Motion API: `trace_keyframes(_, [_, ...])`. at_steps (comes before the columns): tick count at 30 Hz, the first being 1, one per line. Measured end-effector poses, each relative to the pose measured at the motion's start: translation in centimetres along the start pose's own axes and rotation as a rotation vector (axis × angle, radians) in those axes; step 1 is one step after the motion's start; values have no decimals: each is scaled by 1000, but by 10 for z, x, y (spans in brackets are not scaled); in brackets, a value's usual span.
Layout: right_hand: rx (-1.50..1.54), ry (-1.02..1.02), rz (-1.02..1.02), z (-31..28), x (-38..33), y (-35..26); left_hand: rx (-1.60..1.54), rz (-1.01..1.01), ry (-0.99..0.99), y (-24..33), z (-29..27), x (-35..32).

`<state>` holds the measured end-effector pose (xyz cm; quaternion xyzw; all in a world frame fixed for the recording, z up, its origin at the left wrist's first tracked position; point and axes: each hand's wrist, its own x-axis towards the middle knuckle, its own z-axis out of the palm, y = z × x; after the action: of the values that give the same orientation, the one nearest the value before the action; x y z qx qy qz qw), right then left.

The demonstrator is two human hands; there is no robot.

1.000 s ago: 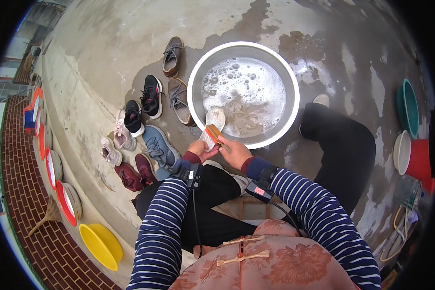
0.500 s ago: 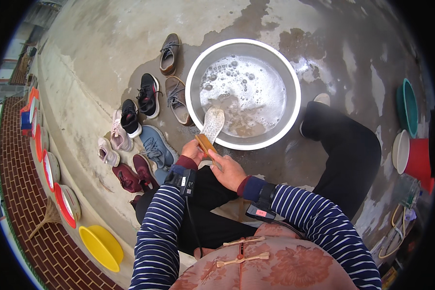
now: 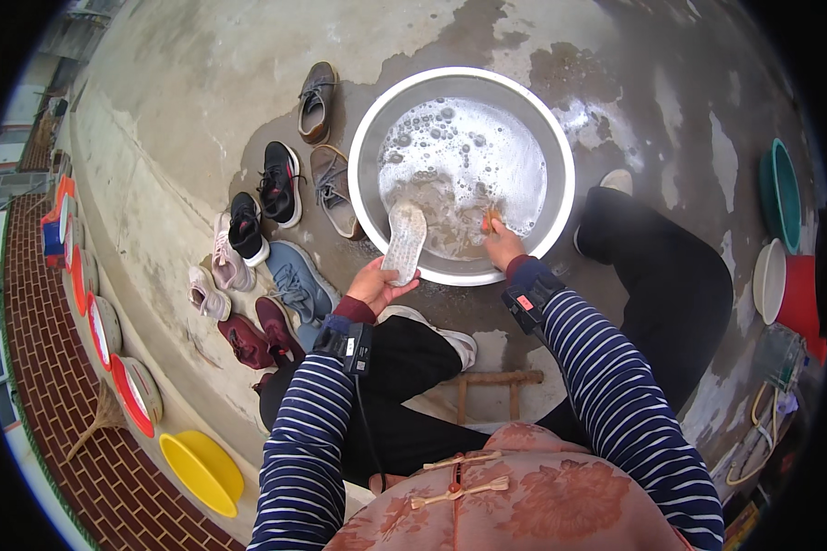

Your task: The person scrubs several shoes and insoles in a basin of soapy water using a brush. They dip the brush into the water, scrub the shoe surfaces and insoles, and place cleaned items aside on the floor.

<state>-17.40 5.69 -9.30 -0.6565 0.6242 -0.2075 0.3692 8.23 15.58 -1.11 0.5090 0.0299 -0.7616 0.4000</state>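
A pale, dimpled shoe insole [image 3: 403, 243] slants over the near left rim of a large metal basin [image 3: 563, 174]. My left hand [image 3: 375, 286] grips its lower end, and the upper end lies over the soapy water [image 3: 469, 151]. Inside the near right part of the basin, my right hand [image 3: 504, 246] is closed round a wooden brush [image 3: 492, 217]. Only a small orange-brown part of the brush shows; the rest is hidden by the hand and the murky water.
Left of the basin stand several shoes: brown lace-ups [image 3: 336, 188], black sneakers [image 3: 280, 184], blue ones [image 3: 294, 275] and maroon ones [image 3: 276, 323]. A yellow basin [image 3: 202, 473] lies at lower left. At right are a green basin [image 3: 781, 195] and a red container [image 3: 801, 294].
My right hand has moved the brush off the insole, rightward and into the water. My left hand still holds the insole, now turned more upright with its broad face showing.
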Motion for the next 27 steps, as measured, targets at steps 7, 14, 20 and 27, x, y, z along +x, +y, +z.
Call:
trace_keyframes(7, [338,-395,50,18,-53,-55,-18,143,84,-4,7,5])
trace_keyframes(14, [259,-650,-7,-15,-127,-130,-264,95,63,-5,-4,5])
trace_keyframes(20, [358,-278,-157,-21,-120,-145,-359,127,-171,-16,6,2])
trace_keyframes(27, [226,-417,-95,-22,-127,-146,-424,121,-447,-18,-2,4])
